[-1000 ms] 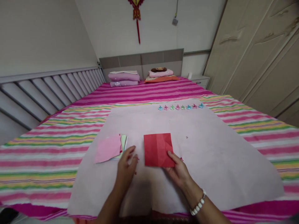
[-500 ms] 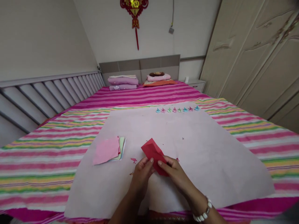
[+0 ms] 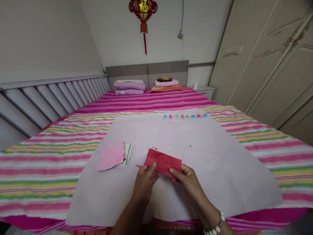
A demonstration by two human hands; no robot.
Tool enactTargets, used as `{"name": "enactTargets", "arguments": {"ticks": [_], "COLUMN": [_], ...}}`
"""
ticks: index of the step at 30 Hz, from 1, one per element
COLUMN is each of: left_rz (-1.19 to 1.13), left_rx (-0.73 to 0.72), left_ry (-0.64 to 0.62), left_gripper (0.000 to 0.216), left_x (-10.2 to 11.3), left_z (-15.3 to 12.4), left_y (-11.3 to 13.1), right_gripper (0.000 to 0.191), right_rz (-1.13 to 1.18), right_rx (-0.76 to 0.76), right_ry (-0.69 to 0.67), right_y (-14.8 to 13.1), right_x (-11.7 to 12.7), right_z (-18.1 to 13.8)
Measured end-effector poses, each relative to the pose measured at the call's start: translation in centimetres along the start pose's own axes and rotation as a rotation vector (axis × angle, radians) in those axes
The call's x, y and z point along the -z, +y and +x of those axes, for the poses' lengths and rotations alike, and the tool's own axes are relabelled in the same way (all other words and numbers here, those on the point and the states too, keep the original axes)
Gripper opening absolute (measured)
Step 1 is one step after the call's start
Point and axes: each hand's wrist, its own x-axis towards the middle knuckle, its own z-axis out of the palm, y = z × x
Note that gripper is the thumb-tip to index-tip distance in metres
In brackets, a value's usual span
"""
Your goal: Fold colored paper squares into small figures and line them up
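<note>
A folded red sheet of paper [image 3: 162,161] is held up over the pale mat, its long side running nearly level and dipping a little to the right. My left hand [image 3: 146,178] pinches its lower left part, thumb on the near face. At the right end, my right hand [image 3: 184,176] grips it between thumb and fingers. Some fingertips of both hands are hidden behind the paper. A stack of coloured paper squares [image 3: 112,157], pink on top, lies to the left of my left hand.
Several small folded paper pieces [image 3: 182,116] in blue, pink and green stand in a row along the far side of the pale mat [image 3: 220,169]. Small red scraps lie near my hands. Striped bedding [image 3: 44,156] surrounds the mat; folded bedding [image 3: 129,85] is stacked by the headboard.
The red paper has turned from a steep slant to nearly level, its long side now across my view. My right hand has shifted slightly right, to the paper's end; my left still pinches it.
</note>
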Motion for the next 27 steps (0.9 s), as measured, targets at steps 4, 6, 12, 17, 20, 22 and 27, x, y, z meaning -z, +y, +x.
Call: {"name": "enactTargets", "arguments": {"ticks": [4,6,12,17,20,22,27], "left_rz": [-0.012,-0.019,0.043,0.117,0.150,0.167,0.167], "left_rx": [-0.052,-0.055,0.047,0.096,0.099,0.078,0.081], "left_ry": [-0.003,-0.030,-0.164,-0.074,-0.133,-0.127,-0.075], "left_gripper": [0.027,0.026,0.031,0.033,0.036,0.039,0.034], "left_x": [0.8,0.7,-0.4,-0.4,-0.4,-0.4,-0.1], "left_z": [0.4,0.3,-0.5,-1.0,-1.3,-1.3,-1.0], "left_y": [0.7,0.6,-0.4,0.0,0.3,0.4,0.3], "right_gripper": [0.026,0.027,0.028,0.025,0.026,0.028,0.038], "right_rz": [0.011,0.028,0.040,0.025,0.004,0.018,0.063], "right_rx": [-0.022,-0.040,-0.035,0.018,0.016,0.011,0.037], "right_ry": [0.030,0.043,0.010,0.026,0.027,0.008,0.037], "right_y": [-0.3,-0.2,-0.1,-0.6,-0.8,-0.8,-0.7], "right_x": [0.3,0.2,-0.4,0.3,0.5,0.5,0.8], "right_z": [0.0,0.1,-0.2,-0.2,-0.2,-0.2,-0.2]}}
